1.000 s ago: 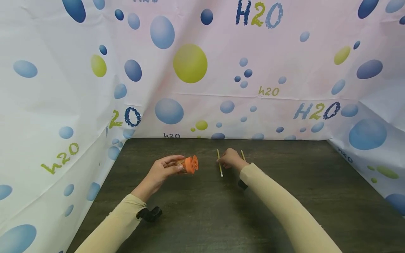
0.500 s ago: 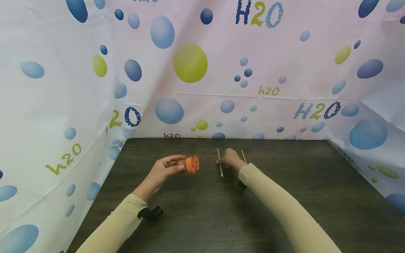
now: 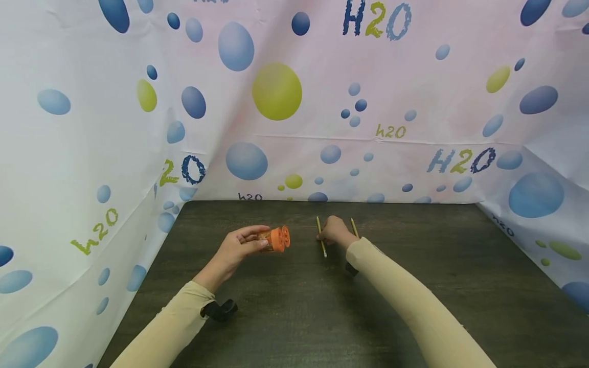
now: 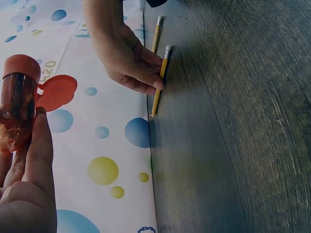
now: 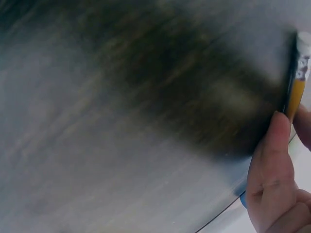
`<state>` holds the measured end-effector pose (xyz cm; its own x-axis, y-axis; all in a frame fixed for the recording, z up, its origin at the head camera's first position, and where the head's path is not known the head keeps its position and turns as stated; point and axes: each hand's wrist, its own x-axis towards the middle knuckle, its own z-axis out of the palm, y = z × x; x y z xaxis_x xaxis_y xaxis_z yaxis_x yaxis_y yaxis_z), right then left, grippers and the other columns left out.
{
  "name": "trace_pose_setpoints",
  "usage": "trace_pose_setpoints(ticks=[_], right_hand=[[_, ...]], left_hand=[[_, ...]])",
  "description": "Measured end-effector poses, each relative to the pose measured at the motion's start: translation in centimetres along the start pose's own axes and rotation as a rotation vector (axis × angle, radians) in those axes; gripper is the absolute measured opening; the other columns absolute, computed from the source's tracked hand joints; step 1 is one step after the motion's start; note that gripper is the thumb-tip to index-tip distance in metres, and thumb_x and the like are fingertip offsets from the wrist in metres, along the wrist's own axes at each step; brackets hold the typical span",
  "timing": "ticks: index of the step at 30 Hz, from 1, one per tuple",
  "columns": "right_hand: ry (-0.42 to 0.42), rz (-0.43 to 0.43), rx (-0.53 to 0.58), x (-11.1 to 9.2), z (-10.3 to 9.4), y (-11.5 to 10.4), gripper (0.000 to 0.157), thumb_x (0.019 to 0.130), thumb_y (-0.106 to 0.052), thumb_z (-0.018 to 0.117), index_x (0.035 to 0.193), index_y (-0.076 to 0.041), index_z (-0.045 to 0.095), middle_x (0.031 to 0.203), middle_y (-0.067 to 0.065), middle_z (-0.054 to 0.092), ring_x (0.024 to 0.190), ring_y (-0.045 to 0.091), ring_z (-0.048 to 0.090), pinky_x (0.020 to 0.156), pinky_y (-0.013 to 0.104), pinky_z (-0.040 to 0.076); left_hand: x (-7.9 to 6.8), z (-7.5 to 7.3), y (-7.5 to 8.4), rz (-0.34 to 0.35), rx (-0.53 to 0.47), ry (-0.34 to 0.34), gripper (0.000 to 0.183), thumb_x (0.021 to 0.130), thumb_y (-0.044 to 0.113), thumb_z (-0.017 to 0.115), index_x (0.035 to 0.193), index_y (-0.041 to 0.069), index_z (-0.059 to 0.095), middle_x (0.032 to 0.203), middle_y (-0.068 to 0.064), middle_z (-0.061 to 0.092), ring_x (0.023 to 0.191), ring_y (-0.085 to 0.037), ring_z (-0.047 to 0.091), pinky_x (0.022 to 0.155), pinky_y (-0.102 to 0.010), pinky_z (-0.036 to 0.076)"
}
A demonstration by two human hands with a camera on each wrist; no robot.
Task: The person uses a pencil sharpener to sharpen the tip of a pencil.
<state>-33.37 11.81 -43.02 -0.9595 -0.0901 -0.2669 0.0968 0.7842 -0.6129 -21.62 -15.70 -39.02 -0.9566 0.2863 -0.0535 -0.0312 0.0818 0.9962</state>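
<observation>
My left hand (image 3: 230,254) grips an orange pencil sharpener (image 3: 277,240) with a see-through shavings container, held in the air left of centre. In the left wrist view the flap lid (image 4: 58,93) of the sharpener (image 4: 19,94) hangs open at its side. Across from it, my right hand (image 3: 337,232) pinches a yellow pencil (image 3: 324,249) between thumb and fingers, low over the table. The white eraser end of that pencil (image 5: 297,92) points up in the right wrist view. Just right of this hand lies a second yellow pencil (image 3: 354,227), partly hidden behind it.
Everything is over a dark wooden table (image 3: 285,317). A white sheet (image 3: 322,168) printed with blue and green spots stands along its back and both sides. A black wrist camera (image 3: 221,311) sits on the left sleeve.
The pencil in my right hand has shifted very slightly to the right. My left hand and the sharpener have stayed almost still.
</observation>
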Motion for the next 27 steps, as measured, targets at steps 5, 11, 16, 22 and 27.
trace_pose_setpoints(ticks=[5,11,16,22,27], right_hand=[[0.001,-0.001,0.014,-0.1,0.0,-0.1,0.024,0.088,0.001,0.076,0.07,-0.005,0.061,0.069,0.004,0.059,0.063,0.015,0.065,0.063,0.027,0.063],[-0.013,0.0,0.019,0.0,-0.1,-0.1,0.032,0.089,-0.002,0.072,0.062,-0.008,0.055,0.06,0.002,0.058,0.057,0.013,0.064,0.061,0.029,0.063],[-0.061,-0.026,0.03,2.3,0.2,1.3,0.03,0.087,-0.004,0.07,0.06,-0.005,0.058,0.055,0.004,0.058,0.055,0.019,0.068,0.059,0.033,0.063],[-0.053,0.006,0.079,0.8,-0.3,0.6,0.018,0.091,-0.006,0.068,0.076,0.002,0.067,0.06,0.003,0.056,0.059,0.019,0.067,0.068,0.036,0.065],[-0.041,-0.028,0.116,-0.8,-0.6,0.1,0.029,0.095,-0.006,0.064,0.068,-0.006,0.056,0.061,-0.002,0.05,0.056,0.01,0.056,0.069,0.034,0.065]], left_hand=[[0.1,-0.1,-0.1,0.002,0.002,-0.002,0.053,0.098,0.013,0.066,0.145,-0.005,0.051,0.122,0.0,0.072,0.099,-0.003,0.069,0.09,-0.022,0.058],[0.0,0.0,0.0,0.0,0.01,0.001,0.053,0.098,0.013,0.066,0.145,-0.005,0.052,0.123,0.0,0.071,0.099,-0.003,0.068,0.09,-0.022,0.058],[0.1,0.1,0.1,0.002,0.007,0.0,0.053,0.097,0.012,0.066,0.145,-0.005,0.052,0.12,0.004,0.071,0.098,-0.003,0.069,0.09,-0.023,0.058],[0.1,0.0,0.2,0.016,0.007,-0.004,0.053,0.097,0.013,0.067,0.145,-0.005,0.052,0.118,0.005,0.072,0.097,-0.003,0.07,0.094,-0.029,0.059],[0.1,-0.1,0.2,0.016,0.021,-0.011,0.054,0.098,0.014,0.067,0.145,-0.006,0.051,0.121,0.001,0.072,0.098,-0.003,0.07,0.098,-0.033,0.058]])
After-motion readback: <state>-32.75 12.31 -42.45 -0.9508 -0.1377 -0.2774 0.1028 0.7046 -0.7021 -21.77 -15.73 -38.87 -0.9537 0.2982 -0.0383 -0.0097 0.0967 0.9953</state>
